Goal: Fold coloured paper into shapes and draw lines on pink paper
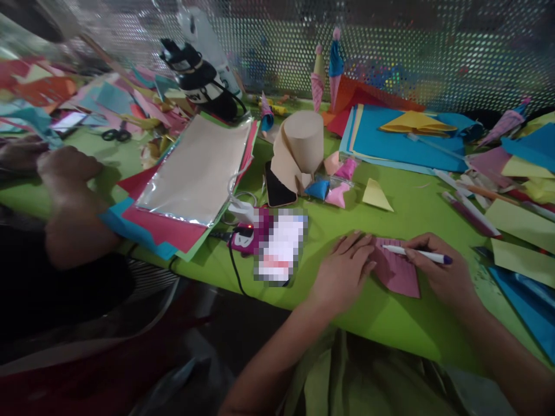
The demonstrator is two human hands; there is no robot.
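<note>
A piece of pink paper point(398, 271) with several written or drawn lines near its top lies on the green table in front of me. My left hand point(344, 268) rests flat with its fingers stretched out, fingertips on the paper's left edge. Between the thumb and fingers of my right hand point(448, 280) is a white pen point(425, 255) with a purple end. Its tip points left and is over the upper part of the paper. Left of my left hand lies a lit phone point(281, 248), its screen blurred out.
A purple power strip point(258, 234) with cables sits beside the phone. Behind are a brown paper roll point(304, 141), a dark phone point(280, 188) and small wrapped pieces point(317, 189). Pens point(472, 214) and coloured papers point(520, 222) lie right. A co-worker's arm point(71, 214) rests at left.
</note>
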